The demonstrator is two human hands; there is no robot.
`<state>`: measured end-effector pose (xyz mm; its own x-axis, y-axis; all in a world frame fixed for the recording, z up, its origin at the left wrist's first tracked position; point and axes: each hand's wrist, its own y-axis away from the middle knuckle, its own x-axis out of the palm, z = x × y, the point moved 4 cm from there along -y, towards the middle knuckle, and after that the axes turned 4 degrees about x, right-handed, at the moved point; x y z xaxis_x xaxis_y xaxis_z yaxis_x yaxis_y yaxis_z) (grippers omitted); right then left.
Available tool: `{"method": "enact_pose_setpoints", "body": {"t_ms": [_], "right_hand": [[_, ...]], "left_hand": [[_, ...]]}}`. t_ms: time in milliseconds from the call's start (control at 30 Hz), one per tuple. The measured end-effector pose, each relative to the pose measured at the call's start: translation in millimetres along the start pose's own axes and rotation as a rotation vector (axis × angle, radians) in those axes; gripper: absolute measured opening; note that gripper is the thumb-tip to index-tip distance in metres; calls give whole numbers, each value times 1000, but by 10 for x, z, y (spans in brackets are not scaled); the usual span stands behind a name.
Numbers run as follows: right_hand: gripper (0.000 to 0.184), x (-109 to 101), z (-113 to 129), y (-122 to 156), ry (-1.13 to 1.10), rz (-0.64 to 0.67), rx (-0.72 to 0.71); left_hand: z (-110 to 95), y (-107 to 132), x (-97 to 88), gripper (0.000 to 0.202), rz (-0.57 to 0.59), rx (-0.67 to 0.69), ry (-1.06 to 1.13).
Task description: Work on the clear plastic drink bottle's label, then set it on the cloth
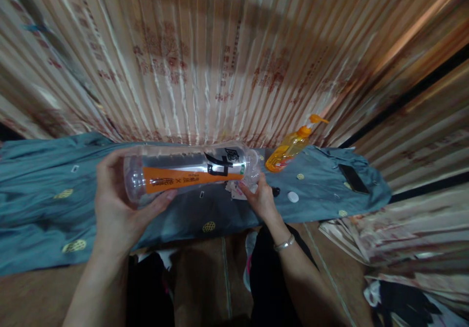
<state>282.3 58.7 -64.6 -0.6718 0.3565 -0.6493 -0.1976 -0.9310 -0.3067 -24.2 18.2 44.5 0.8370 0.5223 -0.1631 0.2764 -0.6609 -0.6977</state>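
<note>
A large clear plastic bottle (194, 168) with an orange label and dark lettering lies sideways across my view, above the blue cloth. My left hand (117, 195) wraps round its base end, thumb along the near side. At the other end, my right hand (260, 195) has its fingers closed on the clear neck; part of those fingers is hidden by the plastic. Under the neck is a small whitish, printed piece (236, 190) whose kind I cannot make out. To the right of the neck stands an orange pump bottle (289, 149), tilted in view, with yellow-orange liquid inside.
A blue cloth with yellow patterns (176, 224) covers the narrow table. On it lie a white round disc (293, 196), a small black object (275, 191) and a black phone (353, 178). Pleated printed curtains (205, 63) hang behind and to the right. My legs are below the near edge.
</note>
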Motion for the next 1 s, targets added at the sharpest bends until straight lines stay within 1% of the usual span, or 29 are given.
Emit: {"method": "enact_pose_setpoints", "body": {"t_ms": [133, 400, 567, 833, 1000], "right_hand": [[56, 2, 0, 0, -7, 13, 28], [61, 2, -11, -5, 6, 12, 26], [56, -1, 5, 3, -1, 22, 23], [53, -5, 1, 3, -2, 24, 19], [57, -7, 3, 10, -13, 32, 21]], "left_hand": [[-1, 6, -1, 92, -1, -1, -2], [6, -5, -15, 95, 1, -1, 15], [-13, -8, -16, 93, 2, 13, 9], [1, -4, -20, 93, 3, 18, 2], [-14, 6, -14, 92, -4, 3, 23]]}}
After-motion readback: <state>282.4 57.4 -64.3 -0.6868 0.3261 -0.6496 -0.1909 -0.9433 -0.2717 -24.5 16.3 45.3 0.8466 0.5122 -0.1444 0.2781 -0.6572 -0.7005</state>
